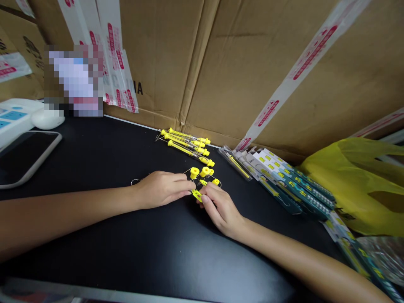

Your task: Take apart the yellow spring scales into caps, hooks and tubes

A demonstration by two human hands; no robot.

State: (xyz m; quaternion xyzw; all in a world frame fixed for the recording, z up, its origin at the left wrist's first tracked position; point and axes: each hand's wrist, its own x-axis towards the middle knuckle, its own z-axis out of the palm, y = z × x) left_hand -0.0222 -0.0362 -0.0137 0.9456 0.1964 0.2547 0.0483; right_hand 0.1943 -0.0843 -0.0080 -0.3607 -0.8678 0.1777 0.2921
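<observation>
Between my two hands sits a small flat yellow plastic piece [197,195] with holes in it. My left hand [168,187] pinches its left end, where a bit of metal shows at the fingertips. On the other side, the fingers of my right hand [221,207] are closed on its right end. Just beyond the fingertips lie several loose yellow plastic parts, among them a spool-like cap [194,172] and another cap [205,171], with thin wires and a spring near them. A thin wire loop [135,182] pokes out behind my left wrist.
Several yellow spring-scale-like tubes [189,147] lie at the table's back edge against a cardboard box [252,63]. Packaged units [284,181] and a yellow plastic bag [356,185] are at right. A phone [28,158] and a power strip [15,115] are at left.
</observation>
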